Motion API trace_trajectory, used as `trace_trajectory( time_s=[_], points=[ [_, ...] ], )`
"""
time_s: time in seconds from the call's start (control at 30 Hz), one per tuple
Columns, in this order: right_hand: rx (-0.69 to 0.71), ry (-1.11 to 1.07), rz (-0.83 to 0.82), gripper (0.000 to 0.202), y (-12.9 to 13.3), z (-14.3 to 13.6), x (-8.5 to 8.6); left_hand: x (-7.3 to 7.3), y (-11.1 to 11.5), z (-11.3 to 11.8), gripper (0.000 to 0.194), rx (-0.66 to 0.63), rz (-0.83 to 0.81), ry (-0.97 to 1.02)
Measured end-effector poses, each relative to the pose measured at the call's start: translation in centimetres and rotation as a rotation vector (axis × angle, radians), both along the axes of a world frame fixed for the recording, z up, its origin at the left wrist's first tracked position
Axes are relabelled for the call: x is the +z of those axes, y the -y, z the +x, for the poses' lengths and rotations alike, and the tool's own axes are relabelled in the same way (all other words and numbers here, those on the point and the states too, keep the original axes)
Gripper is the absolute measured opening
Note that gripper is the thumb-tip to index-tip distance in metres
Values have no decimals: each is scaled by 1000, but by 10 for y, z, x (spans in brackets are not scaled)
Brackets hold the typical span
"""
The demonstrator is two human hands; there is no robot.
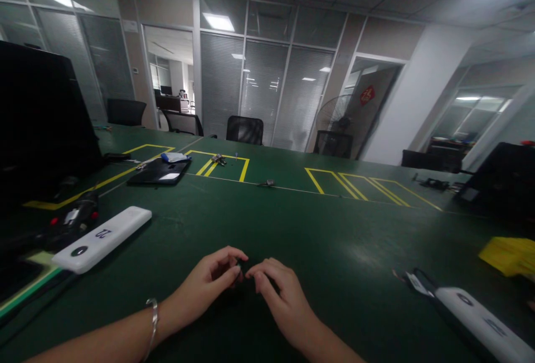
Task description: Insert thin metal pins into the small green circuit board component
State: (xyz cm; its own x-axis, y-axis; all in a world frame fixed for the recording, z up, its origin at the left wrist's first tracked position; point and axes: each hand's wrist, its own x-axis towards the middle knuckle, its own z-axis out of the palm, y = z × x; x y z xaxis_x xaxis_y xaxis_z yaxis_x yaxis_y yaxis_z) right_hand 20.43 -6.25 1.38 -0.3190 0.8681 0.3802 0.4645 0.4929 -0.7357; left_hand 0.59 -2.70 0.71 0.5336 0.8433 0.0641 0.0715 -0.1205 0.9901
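Observation:
Both hands are close together above the green tabletop (309, 229), near the bottom middle of the head view. My left hand (213, 276) has its thumb and fingertips drawn together around something small and dark, too hidden to name. A silver bracelet (154, 321) circles the left wrist. Just to the right, my right hand (280, 290) is curled, with its thumb close to the bent index finger. Whatever may be between those fingertips does not show. A small gap separates the fingertips of the two hands.
A white bar-shaped device (104, 238) marked 22 lies left; a similar white device (480, 318) lies right with a cable. Further back are a flat black case (156, 173), small metal parts (218, 159), a small dark object (268, 183) and yellow tape outlines. A yellow object (507, 256) is at right.

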Motion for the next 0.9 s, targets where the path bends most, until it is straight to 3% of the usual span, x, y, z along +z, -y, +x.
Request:
trace_trajectory(
  time_s=[0.17,0.3,0.5,0.9],
  points=[
    [-2,35,-1,27,-1,-1,0,6,1,0,31,31,-53,-21],
    [-68,19,5,22,-3,-1,1,2,0,-1,40,83,-39,7],
    [-16,40,-38,12,-3,1,-1,0,1,-3,29,109,38,-30],
    [-39,-30,-70,14,-6,2,-3,3,-1,-5,28,133,118,-139]
  ],
)
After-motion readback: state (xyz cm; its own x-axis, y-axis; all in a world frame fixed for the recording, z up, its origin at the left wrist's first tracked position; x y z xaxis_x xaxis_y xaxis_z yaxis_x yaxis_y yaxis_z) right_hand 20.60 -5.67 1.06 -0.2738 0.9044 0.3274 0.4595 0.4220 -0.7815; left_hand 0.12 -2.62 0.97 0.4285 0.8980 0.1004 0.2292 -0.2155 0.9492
